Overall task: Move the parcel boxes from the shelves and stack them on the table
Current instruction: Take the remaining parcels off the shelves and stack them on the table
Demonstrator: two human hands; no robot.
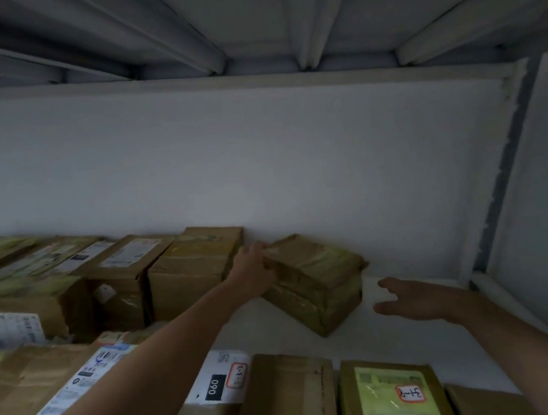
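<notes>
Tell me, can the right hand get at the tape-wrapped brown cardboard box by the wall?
Probably yes. The open right hand is just right of the tape-wrapped brown cardboard box, with only bare white shelf between. The left hand grips its left edge.

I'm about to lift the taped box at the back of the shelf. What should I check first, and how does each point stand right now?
1. Left hand on the taped box: ok, it grips the box's left end.
2. Right hand on the box: not ok, it is open beside the right end, not touching.
3. Room to the box's right: ok, bare shelf there.
4. Gap to the neighbouring box: cannot tell, the left hand covers it.
5. Straight slide forward: not ok, the front-row boxes lie in the way; it probably has to be lifted over them.
6. Underside and weight: cannot tell.
</notes>
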